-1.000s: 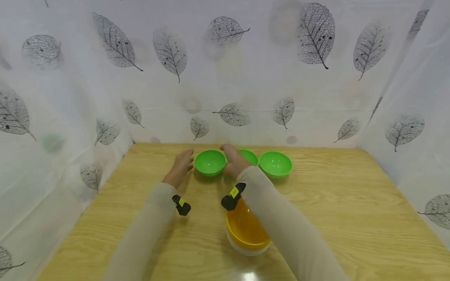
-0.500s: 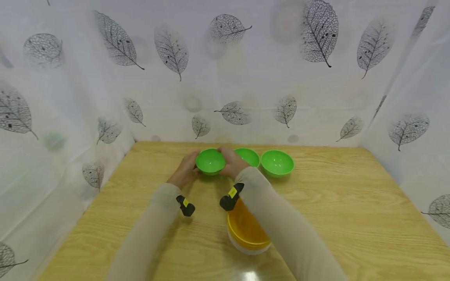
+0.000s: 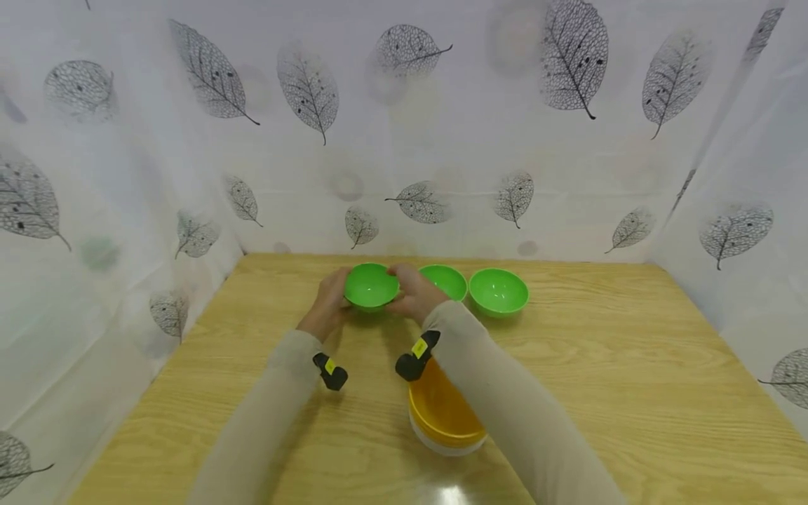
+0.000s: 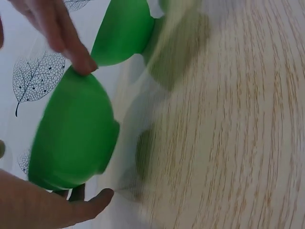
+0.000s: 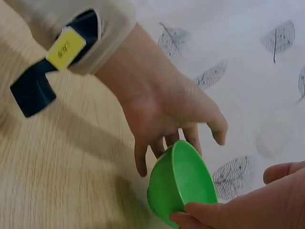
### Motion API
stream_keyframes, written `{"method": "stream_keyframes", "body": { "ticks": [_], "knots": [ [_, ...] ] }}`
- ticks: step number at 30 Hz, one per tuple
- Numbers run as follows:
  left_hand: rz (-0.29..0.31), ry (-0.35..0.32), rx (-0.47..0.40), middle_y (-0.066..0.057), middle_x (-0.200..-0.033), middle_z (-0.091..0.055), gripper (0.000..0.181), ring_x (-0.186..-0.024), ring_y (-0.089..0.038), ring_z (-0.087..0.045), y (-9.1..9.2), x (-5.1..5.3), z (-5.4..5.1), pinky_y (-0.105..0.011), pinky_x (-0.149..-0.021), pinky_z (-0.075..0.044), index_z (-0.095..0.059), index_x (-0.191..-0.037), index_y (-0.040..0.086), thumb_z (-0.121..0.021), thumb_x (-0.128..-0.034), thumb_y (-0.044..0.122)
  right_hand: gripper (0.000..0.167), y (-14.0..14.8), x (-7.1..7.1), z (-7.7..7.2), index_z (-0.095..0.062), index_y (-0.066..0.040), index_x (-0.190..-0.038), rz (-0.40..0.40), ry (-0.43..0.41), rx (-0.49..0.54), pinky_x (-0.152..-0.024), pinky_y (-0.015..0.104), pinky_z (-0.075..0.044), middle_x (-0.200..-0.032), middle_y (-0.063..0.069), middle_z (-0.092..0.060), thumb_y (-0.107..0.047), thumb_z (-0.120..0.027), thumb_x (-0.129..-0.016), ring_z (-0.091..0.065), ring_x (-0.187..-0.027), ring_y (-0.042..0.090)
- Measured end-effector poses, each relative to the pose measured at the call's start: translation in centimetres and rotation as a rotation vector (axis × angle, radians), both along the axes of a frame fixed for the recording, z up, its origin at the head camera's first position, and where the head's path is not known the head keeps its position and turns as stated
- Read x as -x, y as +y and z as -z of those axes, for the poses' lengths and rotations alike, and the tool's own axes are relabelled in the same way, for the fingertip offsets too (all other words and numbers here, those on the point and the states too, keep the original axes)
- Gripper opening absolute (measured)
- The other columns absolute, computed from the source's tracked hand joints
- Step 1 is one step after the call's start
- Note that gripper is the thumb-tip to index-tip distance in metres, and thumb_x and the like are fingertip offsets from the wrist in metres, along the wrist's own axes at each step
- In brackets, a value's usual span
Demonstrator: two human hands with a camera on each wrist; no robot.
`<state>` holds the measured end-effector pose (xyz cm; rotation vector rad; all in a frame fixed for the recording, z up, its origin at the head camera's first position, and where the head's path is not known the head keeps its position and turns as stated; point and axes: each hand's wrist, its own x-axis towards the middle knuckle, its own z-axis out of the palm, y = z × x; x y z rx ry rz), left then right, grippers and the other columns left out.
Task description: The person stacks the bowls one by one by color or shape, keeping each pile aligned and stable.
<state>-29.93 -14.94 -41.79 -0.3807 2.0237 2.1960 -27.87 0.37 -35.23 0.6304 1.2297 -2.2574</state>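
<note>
A green bowl (image 3: pixel 371 286) is held between my two hands near the back of the table. My left hand (image 3: pixel 328 303) grips its left side, with fingers reaching beneath it in the left wrist view. On the opposite side, my right hand (image 3: pixel 414 294) holds the bowl by its rim and wall. In the left wrist view the bowl (image 4: pixel 76 129) is tilted and raised off the wood, its shadow lying apart. The right wrist view shows its inside with nothing in it. A second green bowl (image 3: pixel 447 280) stands behind my right hand, partly hidden.
A third green bowl (image 3: pixel 499 293) sits right of the second. Closer to me, partly under my right forearm, an orange bowl (image 3: pixel 442 414) rests in something white (image 3: pixel 442 447). A leaf-patterned curtain (image 3: pixel 461 147) surrounds the wooden table (image 3: pixel 606 379) at the back and sides.
My left hand has moved right onto the green bowl, and both hands have taken hold of it. The bowl has since risen and shifted slightly left.
</note>
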Motion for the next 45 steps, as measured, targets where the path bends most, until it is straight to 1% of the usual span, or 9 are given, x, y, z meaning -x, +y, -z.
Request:
{"method": "stream_keyframes", "body": {
  "ticks": [7, 9, 11, 15, 22, 29, 34, 41, 45],
  "knots": [
    [-0.172, 0.213, -0.095, -0.001, -0.112, -0.052, 0.038, -0.096, -0.01, -0.053, -0.6, -1.4, -0.9, -0.02, -0.082, -0.049, -0.053, -0.122, 0.006, -0.047, -0.0979, 0.034, 0.053, -1.7, -2.5, -2.5, -0.025, 0.003, -0.147, -0.116, 0.19, -0.035, -0.118, 0.042, -0.02, -0.156, 0.026, -0.001, -0.008, -0.044, -0.099, -0.015, -0.144, 0.035],
    [-0.2, 0.256, -0.125, 0.0, -0.11, -0.053, 0.038, -0.093, -0.008, -0.054, -0.8, -1.8, -1.2, -0.017, -0.078, -0.05, -0.053, -0.124, 0.005, -0.045, -0.0991, 0.033, 0.054, -2.0, -3.1, -3.2, -0.025, 0.004, -0.147, -0.139, 0.222, -0.057, -0.118, 0.044, -0.019, -0.156, 0.027, 0.0, -0.01, -0.045, -0.099, -0.013, -0.144, 0.036],
    [-0.186, 0.285, -0.15, 0.001, -0.113, -0.052, 0.04, -0.097, -0.008, -0.053, -1.0, -2.0, -1.4, -0.016, -0.08, -0.05, -0.051, -0.128, 0.006, -0.042, -0.1004, 0.034, 0.052, -2.0, -3.6, -3.6, -0.029, 0.004, -0.146, -0.163, 0.257, -0.076, -0.118, 0.044, -0.019, -0.157, 0.023, -0.006, -0.012, -0.046, -0.1, -0.015, -0.144, 0.035],
    [-0.144, 0.327, -0.16, 0.001, -0.122, -0.048, 0.046, -0.105, -0.01, -0.051, -0.9, -2.3, -2.0, -0.021, -0.085, -0.051, -0.043, -0.138, 0.009, -0.037, -0.1016, 0.037, 0.053, -1.6, -4.4, -4.1, -0.03, 0.005, -0.145, -0.204, 0.349, -0.128, -0.118, 0.043, -0.02, -0.156, 0.018, -0.019, -0.013, -0.049, -0.099, -0.021, -0.144, 0.032],
    [-0.161, 0.379, -0.262, 0.001, -0.129, -0.044, 0.042, -0.117, -0.016, -0.046, -0.2, -3.3, -3.2, -0.044, -0.103, -0.042, -0.044, -0.137, 0.011, -0.034, -0.1024, 0.035, 0.059, 0.1, -5.0, -4.1, -0.025, 0.009, -0.145, -0.209, 0.408, -0.205, -0.113, 0.037, -0.031, -0.156, 0.025, -0.01, -0.007, -0.053, -0.095, -0.023, -0.142, 0.034],
    [-0.068, 0.44, -0.316, -0.002, -0.136, -0.04, 0.043, -0.13, -0.02, -0.039, 1.1, -4.4, -4.7, -0.05, -0.11, -0.032, -0.043, -0.135, 0.011, -0.03, -0.1031, 0.036, 0.052, 1.7, -4.9, -4.6, -0.032, 0.013, -0.14, -0.205, 0.47, -0.268, -0.11, 0.036, -0.037, -0.149, 0.025, -0.028, -0.003, -0.052, -0.095, -0.038, -0.134, 0.036],
    [0.032, 0.459, -0.311, -0.006, -0.145, -0.039, 0.049, -0.135, -0.023, -0.037, 1.9, -5.4, -5.6, -0.05, -0.111, -0.032, -0.038, -0.142, 0.01, -0.027, -0.1033, 0.038, 0.065, 3.2, -5.4, -5.0, -0.018, 0.014, -0.145, -0.196, 0.533, -0.281, -0.11, 0.036, -0.037, -0.149, 0.028, -0.028, 0.002, -0.054, -0.093, -0.04, -0.133, 0.035],
    [0.208, 0.548, -0.215, -0.012, -0.15, -0.039, 0.055, -0.133, -0.025, -0.042, 2.0, -6.6, -6.7, -0.048, -0.109, -0.033, -0.024, -0.152, 0.013, -0.019, -0.1032, 0.038, 0.081, 6.1, -7.0, -6.0, -0.031, -0.005, -0.148, -0.198, 0.645, -0.627, -0.11, 0.042, -0.037, -0.146, 0.014, -0.039, -0.02, -0.076, -0.082, -0.044, -0.129, 0.029],
    [0.253, 0.616, -0.161, -0.015, -0.147, -0.042, 0.055, -0.133, -0.025, -0.043, 2.1, -7.0, -7.0, -0.049, -0.109, -0.034, -0.027, -0.151, 0.011, -0.018, -0.1041, 0.038, 0.076, 7.4, -7.1, -5.7, -0.034, -0.007, -0.145, -0.18, 0.695, -0.614, -0.105, 0.039, -0.043, -0.143, 0.01, -0.044, -0.021, -0.076, -0.083, -0.05, -0.124, 0.026]
  ]
}}
